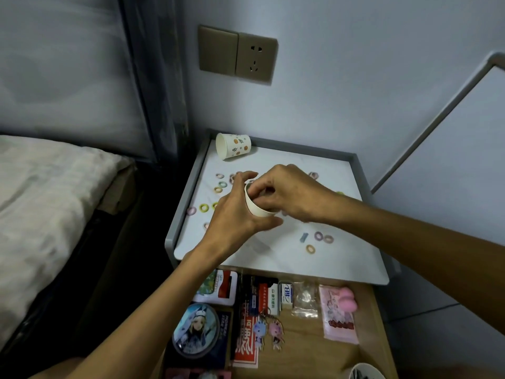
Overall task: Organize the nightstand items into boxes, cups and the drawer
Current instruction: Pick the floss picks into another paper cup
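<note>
Drawer (314,340) open nearest me; left fingers (246,177) wrap the cup (257,207), mouth tilted toward right fingers (269,184), pinched there, contents unclear.

We see a bed (49,192) on the left, covered in crumpled beige bedding, with a pale padded headboard (62,64) rising behind it. A dark vertical strip (155,91) runs down the headboard's right edge. On the pale wall (355,77) beyond, we find a bronze-coloured switch (217,49) touching a matching socket (256,59) on its right. To the right, a grey trim (426,127) runs slantwise across the wall.
</note>
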A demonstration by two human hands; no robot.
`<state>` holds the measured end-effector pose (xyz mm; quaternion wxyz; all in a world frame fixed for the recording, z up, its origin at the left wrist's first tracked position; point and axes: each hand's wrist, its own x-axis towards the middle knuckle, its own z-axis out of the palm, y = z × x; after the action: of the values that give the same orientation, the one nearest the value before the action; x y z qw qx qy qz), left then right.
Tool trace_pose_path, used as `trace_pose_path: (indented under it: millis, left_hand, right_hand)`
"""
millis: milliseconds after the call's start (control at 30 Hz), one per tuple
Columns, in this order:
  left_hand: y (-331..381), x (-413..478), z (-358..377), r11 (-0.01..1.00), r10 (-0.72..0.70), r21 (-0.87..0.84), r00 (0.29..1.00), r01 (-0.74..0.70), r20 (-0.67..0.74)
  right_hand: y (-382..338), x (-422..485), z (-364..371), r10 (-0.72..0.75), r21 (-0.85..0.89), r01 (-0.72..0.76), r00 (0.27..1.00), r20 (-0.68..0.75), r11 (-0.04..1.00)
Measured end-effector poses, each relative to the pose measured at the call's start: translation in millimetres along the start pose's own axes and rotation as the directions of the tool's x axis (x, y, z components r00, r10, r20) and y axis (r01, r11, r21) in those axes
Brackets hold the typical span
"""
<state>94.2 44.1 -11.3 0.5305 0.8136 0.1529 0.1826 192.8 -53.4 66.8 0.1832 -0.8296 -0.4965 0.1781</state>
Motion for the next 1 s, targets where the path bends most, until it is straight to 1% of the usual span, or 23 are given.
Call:
trace_pose_path:
  millis: [100, 133, 200, 267, 300, 333, 400, 467, 500, 567, 600, 667, 767, 833, 900, 1000]
  left_hand:
    - [-3.6, 0.5, -1.3, 1.0, 0.005, -0.003, 1.0, -0.005, -0.002]
    - [-4.1, 0.4, -1.9, 1.0, 0.007, -0.004, 1.0, -0.007, -0.002]
    - [-3.2, 0.3, -1.0, 1.0, 0.019, -0.007, 1.0, -0.019, 0.003]
    - [-1.3, -0.2, 1.0, 0.999, 0.037, -0.013, 0.999, -0.037, 0.009]
    - [-1.3, -0.7, 2.0, 0.999, 0.041, -0.017, 0.999, -0.041, 0.01]
    - [-1.3, -0.5, 2.6, 0.999, 0.044, -0.019, 0.999, -0.044, 0.008]
    - [-1.0, -3.8, 5.5, 0.999, 0.04, -0.021, 0.999, -0.04, 0.011]
    - [-3.1, -8.2, 7.6, 0.999, 0.035, -0.021, 0.999, -0.034, 0.006]
    - [-3.7, -12.6, 10.5, 0.999, 0.035, -0.033, 0.999, -0.034, 0.008]
    - [-5.5, -22.7, 18.7, 0.997, 0.038, -0.07, 0.999, -0.035, 0.035]
    - [-4.6, -28.8, 24.6, 0.996, 0.047, -0.082, 0.997, -0.042, 0.058]
    - [-4.4, -38.8, 35.7, 0.993, 0.069, -0.102, 0.992, -0.058, 0.11]
    - [3.3, -60.6, 59.4, 0.991, 0.075, -0.126, 0.974, -0.049, 0.215]
    - [3.6, -74.2, 72.4, 0.989, 0.068, -0.148, 0.957, -0.027, 0.283]
    - [4.9, -89.0, 80.8, 0.98, 0.031, -0.194, 0.938, 0.039, 0.346]
    - [11.4, -113.5, 85.9, 0.968, -0.08, -0.191, 0.925, 0.161, 0.372]
  right_hand:
    - [7.7, -0.1, -5.7, 0.039, 0.135, -0.029, 0.997, -0.071, 0.99]
    - [10.1, 0.2, -5.4, 0.051, 0.156, -0.036, 0.994, -0.092, 0.987]
    - [11.9, -1.7, -1.5, 0.052, 0.153, -0.039, 0.995, -0.083, 0.987]
    - [11.2, -4.6, 4.0, 0.021, 0.115, -0.015, 0.998, -0.051, 0.993]
    - [10.5, -6.7, 5.8, 0.01, 0.101, -0.003, 0.998, -0.067, 0.995]
    - [10.1, -8.9, 5.6, 0.009, 0.101, 0.003, 0.993, -0.115, 0.995]
    - [12.7, -19.7, 4.9, 0.051, 0.137, -0.012, 0.959, -0.279, 0.99]
    - [20.4, -33.5, 5.9, 0.142, 0.192, -0.066, 0.897, -0.419, 0.979]
    - [26.0, -43.5, 8.9, 0.209, 0.232, -0.115, 0.875, -0.437, 0.966]
    - [38.4, -66.4, 19.6, 0.332, 0.301, -0.224, 0.864, -0.378, 0.927]
    - [44.0, -80.1, 26.2, 0.367, 0.336, -0.254, 0.867, -0.336, 0.907]
    - [50.3, -101.8, 39.4, 0.398, 0.412, -0.269, 0.877, -0.269, 0.871]
    - [58.8, -135.8, 56.5, 0.449, 0.527, -0.295, 0.873, -0.192, 0.797]
    - [64.2, -150.5, 65.0, 0.463, 0.521, -0.314, 0.867, -0.182, 0.794]
    - [67.3, -162.7, 70.9, 0.449, 0.455, -0.323, 0.871, -0.199, 0.83]
    - [74.9, -183.5, 89.0, 0.434, 0.355, -0.354, 0.883, -0.177, 0.865]
